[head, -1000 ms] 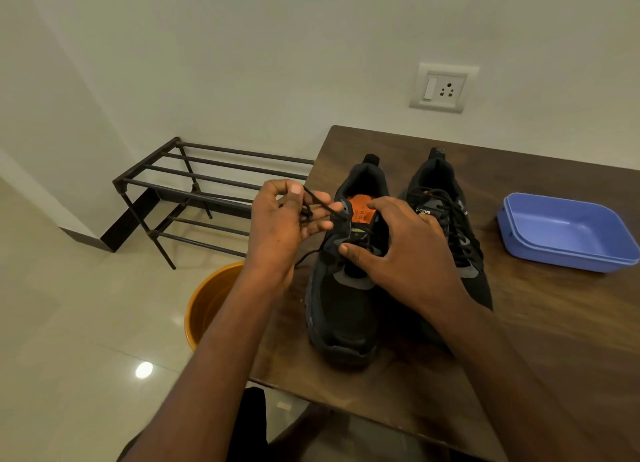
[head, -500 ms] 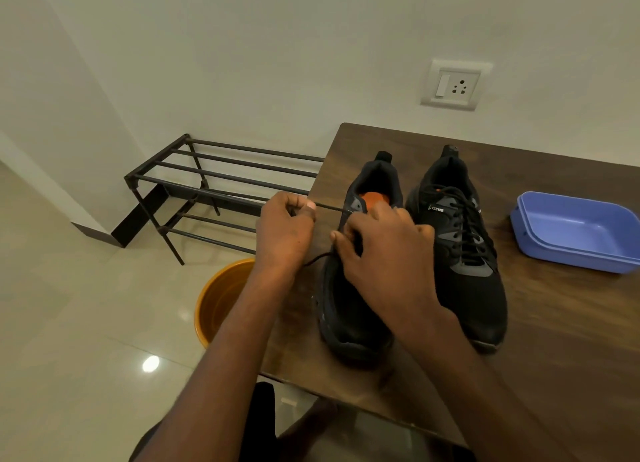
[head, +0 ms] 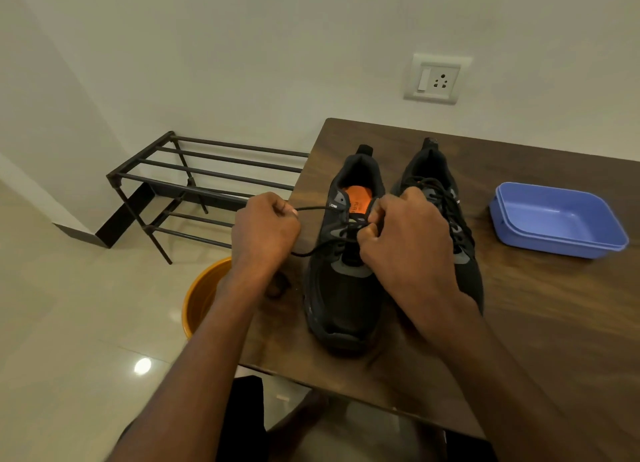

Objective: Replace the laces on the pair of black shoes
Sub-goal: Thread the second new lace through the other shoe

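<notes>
Two black shoes stand side by side on the wooden table (head: 554, 323), toes toward me. The left shoe (head: 343, 288) shows an orange insole and has a loose black lace (head: 311, 209) running through its upper eyelets. My left hand (head: 263, 229) grips one end of that lace, pulled out to the left of the shoe. My right hand (head: 405, 239) pinches the lace over the shoe's tongue and hides most of the eyelets. The right shoe (head: 446, 198) is laced and partly behind my right hand.
A blue plastic tub (head: 557, 219) sits on the table to the right of the shoes. An orange bucket (head: 201, 295) stands on the floor under the table's left edge. A black metal shoe rack (head: 194, 184) stands against the wall at left.
My left hand has drawn the lace end further left, away from the shoe. My right hand has slid up from the shoe's side to the tongue near the top eyelets.
</notes>
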